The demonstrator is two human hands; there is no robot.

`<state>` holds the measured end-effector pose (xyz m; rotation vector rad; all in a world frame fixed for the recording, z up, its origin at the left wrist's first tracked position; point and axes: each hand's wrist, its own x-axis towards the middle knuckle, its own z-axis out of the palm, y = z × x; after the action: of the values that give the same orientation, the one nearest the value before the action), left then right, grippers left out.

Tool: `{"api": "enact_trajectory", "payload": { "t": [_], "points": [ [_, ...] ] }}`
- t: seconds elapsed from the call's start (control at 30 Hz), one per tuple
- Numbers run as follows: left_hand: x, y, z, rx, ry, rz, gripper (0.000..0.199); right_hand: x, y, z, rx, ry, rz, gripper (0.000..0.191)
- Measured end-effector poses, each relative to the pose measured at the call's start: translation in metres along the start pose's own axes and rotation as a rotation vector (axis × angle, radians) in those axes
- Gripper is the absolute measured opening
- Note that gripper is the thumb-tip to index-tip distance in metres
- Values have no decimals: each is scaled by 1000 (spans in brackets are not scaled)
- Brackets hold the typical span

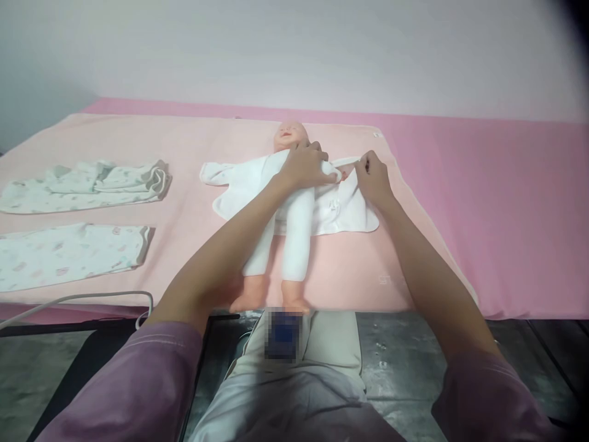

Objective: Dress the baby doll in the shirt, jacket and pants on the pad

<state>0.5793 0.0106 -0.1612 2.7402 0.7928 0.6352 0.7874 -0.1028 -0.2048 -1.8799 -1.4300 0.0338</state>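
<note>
Your left hand (306, 164) grips the arm (330, 169) of the doll (297, 230), pointing sideways toward your right hand (375, 177), whose fingers pinch the white shirt (334, 218).

Two folded printed cloths are lying at left, one behind the other, a strip of mat showing between. Rear cloth (87, 189) is bunching up on top, layered end facing right; front cloth (73, 253) is lying flatter, faint print scattering over white, left end running out of view. Pale pink mat (184, 258) is spreading underneath, small pale mark (384, 280) showing near its front edge. Brighter pink cover (492, 227) is extending beyond it, right and back. Whitish cable (83, 296) is crossing the front left, bending down. Plain pale wall (294, 55) is standing behind. Grey, blotchy floor (400, 368) is showing below.
</note>
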Motion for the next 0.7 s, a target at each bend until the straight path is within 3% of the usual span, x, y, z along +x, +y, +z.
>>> {"api": "enact_trajectory", "payload": {
  "t": [0.13,0.3,0.53,0.6,0.7],
  "points": [
    [12,3,5,35,-56,-9,39,-9,-26,1,-52,-66,-146,31],
    [-9,-18,-16,-130,32,51,41,-20,-35,-7,-146,-126,-111,18],
    [-19,-13,-29,-331,166,-2,46,-10,-94,29,-197,-191,-158,17],
    [-35,-24,-44,-303,184,-40,46,-15,-90,22,-172,-173,-198,21],
    [-81,-71,-78,-197,177,-157,46,-34,-54,-7,-125,-91,-305,22]
  ]
}}
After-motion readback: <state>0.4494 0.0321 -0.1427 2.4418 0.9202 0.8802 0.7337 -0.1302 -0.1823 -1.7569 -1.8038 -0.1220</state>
